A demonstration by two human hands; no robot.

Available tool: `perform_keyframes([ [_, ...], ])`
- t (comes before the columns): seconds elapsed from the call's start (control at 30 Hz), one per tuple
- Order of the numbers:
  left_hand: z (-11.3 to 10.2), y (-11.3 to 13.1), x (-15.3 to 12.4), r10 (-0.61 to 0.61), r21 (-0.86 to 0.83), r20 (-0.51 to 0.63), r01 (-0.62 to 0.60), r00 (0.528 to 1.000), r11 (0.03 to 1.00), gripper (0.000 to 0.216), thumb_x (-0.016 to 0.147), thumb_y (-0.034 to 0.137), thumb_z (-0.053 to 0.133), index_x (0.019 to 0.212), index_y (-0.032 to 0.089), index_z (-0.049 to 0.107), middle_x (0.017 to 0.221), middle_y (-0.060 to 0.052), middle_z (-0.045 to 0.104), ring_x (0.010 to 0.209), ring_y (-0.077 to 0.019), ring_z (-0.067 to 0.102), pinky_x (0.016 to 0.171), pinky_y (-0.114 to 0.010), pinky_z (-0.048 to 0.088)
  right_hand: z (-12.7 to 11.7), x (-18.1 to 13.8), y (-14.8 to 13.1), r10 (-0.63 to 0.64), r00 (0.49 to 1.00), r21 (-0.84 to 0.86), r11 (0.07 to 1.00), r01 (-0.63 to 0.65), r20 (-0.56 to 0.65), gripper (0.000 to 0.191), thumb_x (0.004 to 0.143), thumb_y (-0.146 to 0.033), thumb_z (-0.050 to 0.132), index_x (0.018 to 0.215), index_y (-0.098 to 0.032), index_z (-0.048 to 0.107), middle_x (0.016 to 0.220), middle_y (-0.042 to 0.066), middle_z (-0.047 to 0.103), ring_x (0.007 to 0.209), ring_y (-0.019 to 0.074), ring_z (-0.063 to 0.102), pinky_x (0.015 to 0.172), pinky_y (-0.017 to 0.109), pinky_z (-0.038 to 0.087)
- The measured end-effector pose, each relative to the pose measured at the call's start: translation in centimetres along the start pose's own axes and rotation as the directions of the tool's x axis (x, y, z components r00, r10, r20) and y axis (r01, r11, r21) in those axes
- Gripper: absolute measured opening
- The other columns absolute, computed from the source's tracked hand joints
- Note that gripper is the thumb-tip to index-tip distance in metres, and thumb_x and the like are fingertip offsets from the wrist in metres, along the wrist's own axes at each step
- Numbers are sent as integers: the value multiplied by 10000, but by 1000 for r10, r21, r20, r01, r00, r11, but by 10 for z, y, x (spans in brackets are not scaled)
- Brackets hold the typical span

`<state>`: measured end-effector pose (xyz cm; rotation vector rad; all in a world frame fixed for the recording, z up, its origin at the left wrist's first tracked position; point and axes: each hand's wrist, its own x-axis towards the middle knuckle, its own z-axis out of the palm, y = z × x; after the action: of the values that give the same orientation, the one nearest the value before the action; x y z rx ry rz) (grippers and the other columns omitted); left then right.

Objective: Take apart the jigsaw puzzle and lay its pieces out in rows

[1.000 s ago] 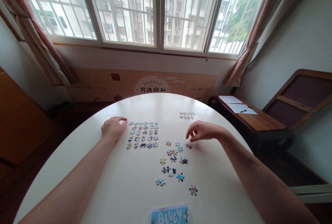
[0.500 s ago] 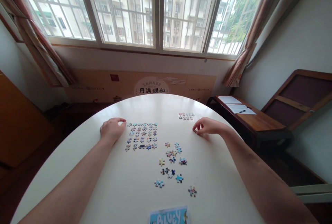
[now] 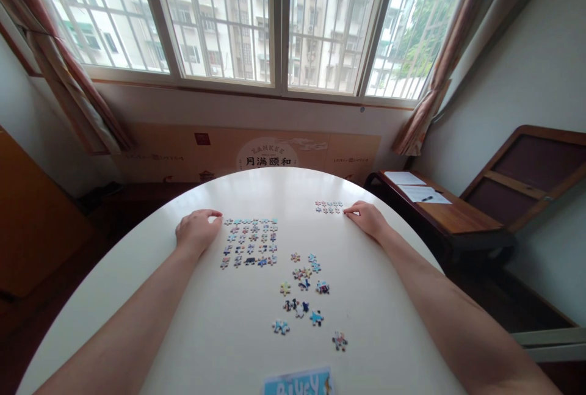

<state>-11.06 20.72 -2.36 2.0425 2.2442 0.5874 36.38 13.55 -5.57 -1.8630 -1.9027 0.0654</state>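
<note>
My right hand point(image 3: 365, 217) is at the right end of two short rows of jigsaw puzzle pieces point(image 3: 328, 205), its thumb and forefinger pinched on a small puzzle piece point(image 3: 345, 212). On the left, my left hand point(image 3: 198, 230) rests on the white table, thumb and forefinger apart with nothing visible between them. Just right of its fingertips lies a grid of separate puzzle pieces point(image 3: 253, 237) in several rows. Loose pieces point(image 3: 302, 273) are scattered nearer to me, some touching or overlapping. One piece point(image 3: 339, 340) lies by itself closest to me on the right.
A blue card or box lettered "Bluey" point(image 3: 300, 383) lies at the bottom edge of the view. Beyond the round white table point(image 3: 220, 334) stands a printed cardboard panel point(image 3: 183, 144) under the window. Papers and a pen lie on a wooden side table point(image 3: 467, 215) at right.
My right hand has moved slightly away from me, bringing the pinched piece to the end of the near short row. The left hand stays in place.
</note>
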Motion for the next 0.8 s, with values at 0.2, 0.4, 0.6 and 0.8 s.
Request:
perform_keyframes([
  [0.2,-1,0,-1,-8,9,11,8,1000,1000,367,839,381,519,1094,273,760,1287,-72,664,1196,-350,577,1039,-456,437,7,2,2,7,999,-4,1000,-7,-53,225,923,-306,594,1039,-289,786,1054,20,691,920,161,643,808,262,468],
  [0.4,-1,1,-1,-10,7,9,10,1000,1000,366,841,379,519,1094,272,761,1282,-76,667,1193,-353,577,1038,-459,437,7,2,2,22,996,-14,1000,-23,-88,217,926,-326,599,1022,-292,791,1026,23,689,907,158,640,785,259,469],
  [0.6,-1,1,-1,-6,7,12,6,1000,1000,365,843,379,519,1095,269,760,1285,-76,667,1198,-355,574,1040,-462,435,11,2,2,10,992,-37,999,-15,-122,208,921,-322,606,1008,-295,793,1009,23,691,884,159,641,762,261,475],
  [0.8,0,0,-1,2,3,1,-2,1000,1000,367,849,380,512,1097,264,757,1282,-79,668,1193,-350,578,1041,-455,435,14,5,-5,-62,983,-91,995,47,-171,275,946,-291,558,1122,-286,769,1098,55,673,1018,193,604,932,310,473],
])
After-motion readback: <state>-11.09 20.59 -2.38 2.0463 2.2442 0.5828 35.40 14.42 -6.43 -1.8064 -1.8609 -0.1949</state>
